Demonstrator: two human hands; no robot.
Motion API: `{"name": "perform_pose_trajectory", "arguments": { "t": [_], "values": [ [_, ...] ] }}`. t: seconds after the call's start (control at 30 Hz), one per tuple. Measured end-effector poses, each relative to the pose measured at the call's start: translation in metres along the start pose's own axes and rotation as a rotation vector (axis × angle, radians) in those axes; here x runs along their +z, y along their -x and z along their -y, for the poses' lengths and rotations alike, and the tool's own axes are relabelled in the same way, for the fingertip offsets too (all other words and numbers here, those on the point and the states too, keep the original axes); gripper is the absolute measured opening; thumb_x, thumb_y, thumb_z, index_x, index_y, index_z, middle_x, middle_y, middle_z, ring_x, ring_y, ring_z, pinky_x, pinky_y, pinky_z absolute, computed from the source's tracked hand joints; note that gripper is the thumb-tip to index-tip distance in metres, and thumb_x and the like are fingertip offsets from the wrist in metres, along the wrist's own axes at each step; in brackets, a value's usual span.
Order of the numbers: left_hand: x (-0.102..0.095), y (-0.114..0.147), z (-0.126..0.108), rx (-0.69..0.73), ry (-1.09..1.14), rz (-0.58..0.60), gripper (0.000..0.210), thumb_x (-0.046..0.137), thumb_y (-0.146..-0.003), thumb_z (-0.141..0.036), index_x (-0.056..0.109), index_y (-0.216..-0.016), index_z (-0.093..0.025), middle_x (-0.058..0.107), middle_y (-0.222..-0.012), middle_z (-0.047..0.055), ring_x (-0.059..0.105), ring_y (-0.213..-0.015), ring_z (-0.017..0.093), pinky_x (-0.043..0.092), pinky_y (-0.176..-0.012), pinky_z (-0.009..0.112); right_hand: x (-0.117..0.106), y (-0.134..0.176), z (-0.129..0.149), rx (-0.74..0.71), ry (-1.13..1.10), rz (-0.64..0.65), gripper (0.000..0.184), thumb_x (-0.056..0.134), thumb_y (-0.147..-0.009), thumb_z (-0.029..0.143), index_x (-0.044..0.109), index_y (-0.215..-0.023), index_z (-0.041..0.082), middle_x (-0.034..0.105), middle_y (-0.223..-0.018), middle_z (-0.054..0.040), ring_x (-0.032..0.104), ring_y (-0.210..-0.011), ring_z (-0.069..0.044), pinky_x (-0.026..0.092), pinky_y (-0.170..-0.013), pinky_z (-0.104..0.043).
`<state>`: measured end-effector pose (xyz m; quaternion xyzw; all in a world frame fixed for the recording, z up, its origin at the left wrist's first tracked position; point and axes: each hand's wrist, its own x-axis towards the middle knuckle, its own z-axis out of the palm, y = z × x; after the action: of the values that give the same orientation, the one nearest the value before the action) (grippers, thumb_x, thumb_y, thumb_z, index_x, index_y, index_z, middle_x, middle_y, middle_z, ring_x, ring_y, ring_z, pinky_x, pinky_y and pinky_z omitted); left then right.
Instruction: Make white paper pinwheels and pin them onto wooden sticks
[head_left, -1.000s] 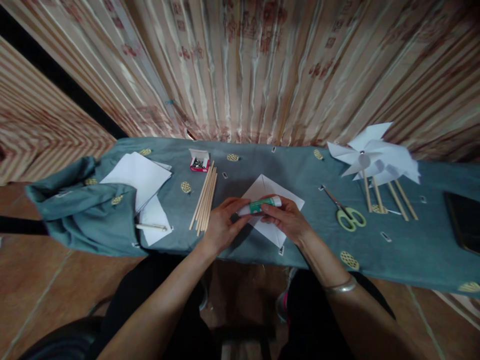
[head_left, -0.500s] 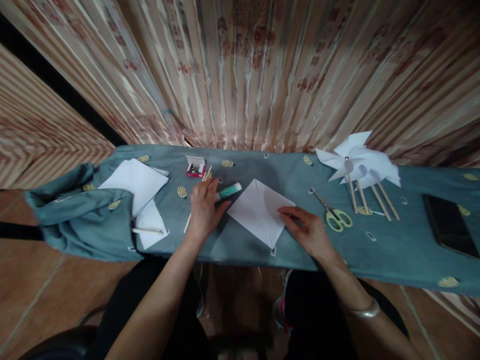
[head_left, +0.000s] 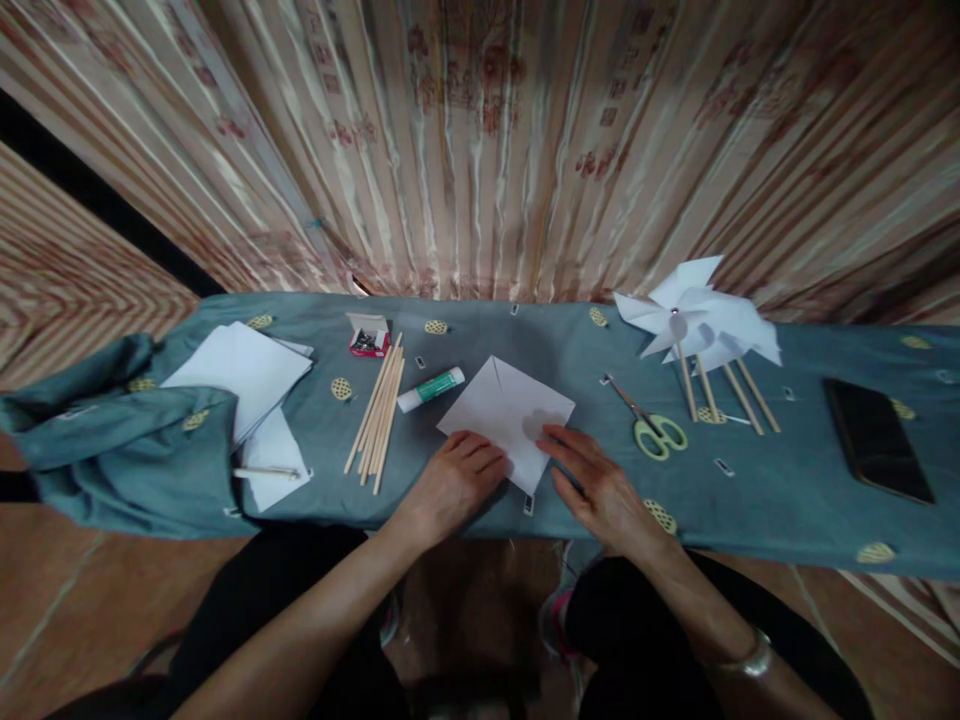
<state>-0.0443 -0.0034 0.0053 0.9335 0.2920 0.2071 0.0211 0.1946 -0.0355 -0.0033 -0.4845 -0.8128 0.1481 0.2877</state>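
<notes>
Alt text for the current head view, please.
A person's left hand and right hand are at the near edges of a square white paper sheet on a grey-green cloth. Left of it lie a green-and-white cylindrical glue stick and pale wooden sticks; right, green-handled metal scissors and white paper pinwheels.

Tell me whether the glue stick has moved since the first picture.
Yes: the glue stick has moved left, toward the wooden sticks; it was over the paper square, now it lies on the cloth.
</notes>
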Motion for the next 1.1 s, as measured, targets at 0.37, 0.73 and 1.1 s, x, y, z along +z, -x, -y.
{"name": "perform_pose_trajectory", "arguments": {
  "t": [0.37,0.73,1.1],
  "values": [
    [-0.005,0.010,-0.027,-0.212,0.381,-0.050,0.019,0.048,-0.096,-0.020,0.066,-0.099,-0.015,0.071,-0.093,0.008,0.067,-0.086,0.018,0.057,-0.077,0.029,-0.006,0.008,0.020,0.207,-0.365,0.041,0.011,0.066,-0.086,0.028,0.069,-0.096,0.027,0.067,-0.121,-0.0062,0.063,-0.113,-0.023,0.050,-0.099,-0.041],
    [0.000,0.011,-0.031,-0.255,0.415,-0.094,0.017,0.051,-0.095,-0.020,0.066,-0.100,-0.013,0.072,-0.089,0.008,0.069,-0.082,0.019,0.058,-0.075,0.032,0.011,0.005,0.027,0.288,-0.435,-0.087,0.005,0.068,-0.084,0.028,0.069,-0.080,0.026,0.069,-0.109,-0.0041,0.065,-0.103,-0.021,0.051,-0.092,-0.039],
    [0.003,0.018,-0.031,-0.218,0.436,-0.137,0.022,0.050,-0.097,-0.020,0.069,-0.105,-0.015,0.071,-0.094,0.009,0.067,-0.087,0.018,0.059,-0.077,0.031,0.019,0.000,0.031,0.254,-0.296,-0.167,0.005,0.067,-0.085,0.026,0.067,-0.080,0.025,0.069,-0.105,-0.0051,0.064,-0.103,-0.022,0.050,-0.094,-0.042]
  ]
}}
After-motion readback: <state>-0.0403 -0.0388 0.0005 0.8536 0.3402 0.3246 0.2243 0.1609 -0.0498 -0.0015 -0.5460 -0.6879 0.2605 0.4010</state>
